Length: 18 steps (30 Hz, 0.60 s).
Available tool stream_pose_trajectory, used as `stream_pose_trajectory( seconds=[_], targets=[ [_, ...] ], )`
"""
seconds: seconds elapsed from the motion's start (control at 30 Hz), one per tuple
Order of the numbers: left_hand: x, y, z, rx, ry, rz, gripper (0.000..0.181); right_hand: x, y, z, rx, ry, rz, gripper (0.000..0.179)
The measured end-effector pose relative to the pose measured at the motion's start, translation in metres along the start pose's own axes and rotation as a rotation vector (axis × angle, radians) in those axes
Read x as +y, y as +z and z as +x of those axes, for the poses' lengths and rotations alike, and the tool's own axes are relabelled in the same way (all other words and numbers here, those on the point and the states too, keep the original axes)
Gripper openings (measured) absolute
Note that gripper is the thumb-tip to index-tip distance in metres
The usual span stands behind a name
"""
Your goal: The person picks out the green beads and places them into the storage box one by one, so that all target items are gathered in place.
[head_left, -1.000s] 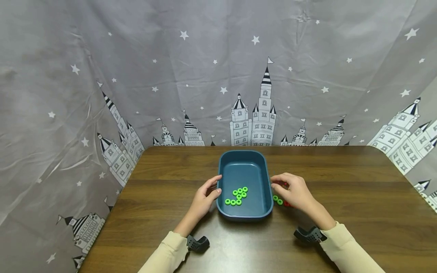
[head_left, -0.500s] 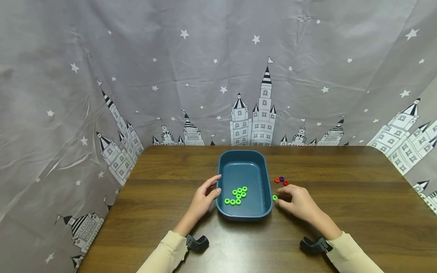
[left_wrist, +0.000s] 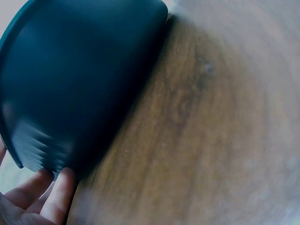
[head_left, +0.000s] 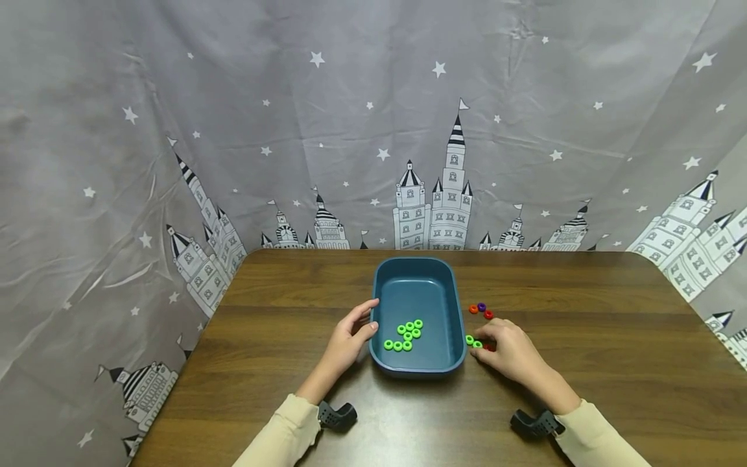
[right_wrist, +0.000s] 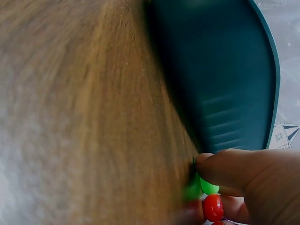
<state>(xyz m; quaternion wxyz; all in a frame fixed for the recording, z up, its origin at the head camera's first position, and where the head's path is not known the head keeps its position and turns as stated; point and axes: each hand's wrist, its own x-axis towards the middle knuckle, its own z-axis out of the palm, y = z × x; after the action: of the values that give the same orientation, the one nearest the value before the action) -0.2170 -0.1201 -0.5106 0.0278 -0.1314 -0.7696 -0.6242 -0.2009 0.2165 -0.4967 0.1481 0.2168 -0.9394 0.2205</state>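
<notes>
A dark blue rectangular bin (head_left: 415,371) stands on the table with several green ring-shaped beads (head_left: 407,336) inside. My left hand (head_left: 347,344) rests its fingertips against the bin's left wall, thumb and index apart at the rim; the left wrist view shows the fingers (left_wrist: 61,197) against ridges on the outer wall. My right hand (head_left: 513,350), right of the bin, has thumb and index either side of a green bead (head_left: 477,345), pinching it at the table. Another green bead (head_left: 469,339) lies by the bin wall. A red bead (right_wrist: 213,207) shows beneath the fingers, partly hidden.
Behind my right hand lie an orange bead (head_left: 473,309), a purple bead (head_left: 481,307) and a red bead (head_left: 488,314). A grey curtain (head_left: 373,130) with castles and stars hangs behind the wooden table (head_left: 292,285). Each wrist wears a dark strap mount.
My right hand has drawn back from the bin's rim and lowered toward the table, uncovering the orange, purple and red beads. My left hand and the bin stay put.
</notes>
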Motion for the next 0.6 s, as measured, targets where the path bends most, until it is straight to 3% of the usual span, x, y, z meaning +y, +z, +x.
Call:
stream_pose_trajectory(
  seconds=[0.6],
  targets=[
    [-0.0005, -0.0007, -0.0006, -0.004, -0.012, -0.004, 0.045, -0.0010, -0.0022, -0.0016, 0.001, 0.027, -0.090, 0.018]
  ],
)
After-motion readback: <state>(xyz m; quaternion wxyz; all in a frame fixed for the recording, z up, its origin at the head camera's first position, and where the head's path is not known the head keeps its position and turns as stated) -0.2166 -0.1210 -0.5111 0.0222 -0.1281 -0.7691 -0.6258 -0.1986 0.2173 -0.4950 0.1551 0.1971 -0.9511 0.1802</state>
